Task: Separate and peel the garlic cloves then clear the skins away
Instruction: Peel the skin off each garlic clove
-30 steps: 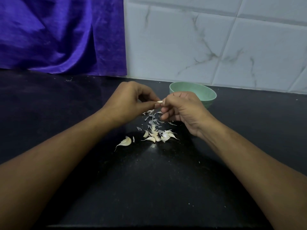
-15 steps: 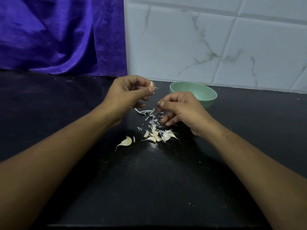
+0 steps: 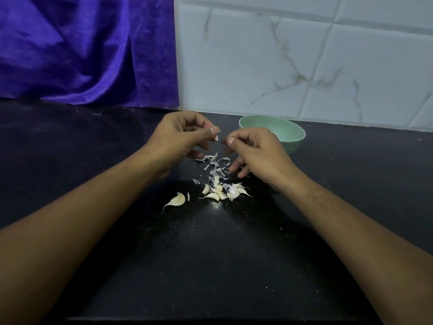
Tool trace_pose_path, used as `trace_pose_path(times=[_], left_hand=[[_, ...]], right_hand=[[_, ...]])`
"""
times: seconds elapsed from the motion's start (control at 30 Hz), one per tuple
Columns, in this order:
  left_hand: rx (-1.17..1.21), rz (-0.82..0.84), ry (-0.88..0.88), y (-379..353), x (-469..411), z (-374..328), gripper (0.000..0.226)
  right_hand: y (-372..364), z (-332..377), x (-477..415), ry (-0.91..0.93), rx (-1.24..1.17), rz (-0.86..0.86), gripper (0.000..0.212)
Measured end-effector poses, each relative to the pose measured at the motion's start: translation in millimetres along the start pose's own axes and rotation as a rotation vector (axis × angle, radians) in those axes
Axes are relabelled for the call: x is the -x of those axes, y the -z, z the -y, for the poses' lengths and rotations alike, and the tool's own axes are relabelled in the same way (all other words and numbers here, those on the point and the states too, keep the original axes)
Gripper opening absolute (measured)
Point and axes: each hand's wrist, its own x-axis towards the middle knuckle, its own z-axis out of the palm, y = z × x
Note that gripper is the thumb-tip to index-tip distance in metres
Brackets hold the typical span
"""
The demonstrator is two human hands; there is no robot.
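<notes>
Head view: left hand point(image 3: 185, 137) pinches a small white bit, likely a clove point(image 3: 216, 137), just left of the bowl point(image 3: 294, 129). Right hand point(image 3: 255, 151) is in front of the bowl with thumb and index pressed together; can't tell if a scrap is in there. I'd get a nail under the root end, strip lengthwise, and drop scraps on the skins point(image 3: 214, 164) in front of the bowl, clear of the pile point(image 3: 222, 192) further out. Glossy black counter point(image 3: 210, 266), tile wall point(image 3: 304, 66) behind the bowl, purple cloth point(image 3: 82, 55) far left.

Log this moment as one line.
left hand: pinches garlic piece | right hand: fingertips pinched, contents unclear | cloves, skins: on counter | bowl: behind right hand
</notes>
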Motion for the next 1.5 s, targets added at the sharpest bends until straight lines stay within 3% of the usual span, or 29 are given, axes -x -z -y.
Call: trace_pose_path(times=[0.23,0.77,1.07,1.33,1.5], left_hand=[[-0.017,-0.009,0.02,-2,0,1,0.033],[-0.009,0.004,0.062,-4,2,3,0.024],[0.06,0.014,0.061,-9,5,2,0.019],[0.172,0.055,0.096,-11,6,-1,0.026],[0.036,0.052,0.044,-5,3,0,0.024]], right_hand=[[-5,3,4,0.094,-0.058,0.032,0.006],[-2,6,5,0.17,0.105,0.017,0.013],[-4,10,8,0.151,0.0,-0.027,0.013],[-4,13,7,0.035,-0.282,0.029,0.012],[-3,13,7,0.022,-0.275,0.039,0.012]])
